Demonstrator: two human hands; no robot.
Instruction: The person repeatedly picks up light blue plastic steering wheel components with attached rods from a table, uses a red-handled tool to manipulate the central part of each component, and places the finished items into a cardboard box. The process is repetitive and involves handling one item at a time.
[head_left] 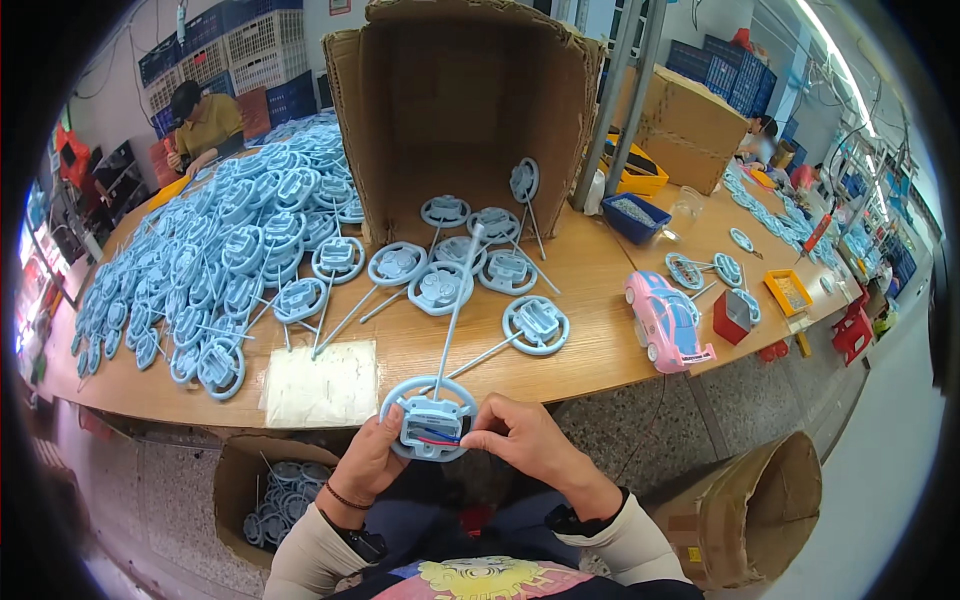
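Observation:
A light blue toy steering wheel (428, 424) is held just off the table's near edge, its long pale rod pointing away from me. My left hand (366, 462) grips the wheel's left rim, thumb on top. Red and blue wires (436, 438) lie in the open recess at the wheel's middle. At the recess's right side, my right hand (522, 438) pinches the wire ends between thumb and forefinger; the fingertips partly hide them. A similar steering wheel (536, 325) rests on the table just beyond, its rod reaching toward the held one.
Left of me lies a big heap of blue steering wheels (240, 245). A large cardboard box (465, 95) opens toward me. A pink toy car (668, 325) stands at right, near a blue tray (636, 218). Cardboard boxes (225, 490) sit on the floor. Other people work farther off.

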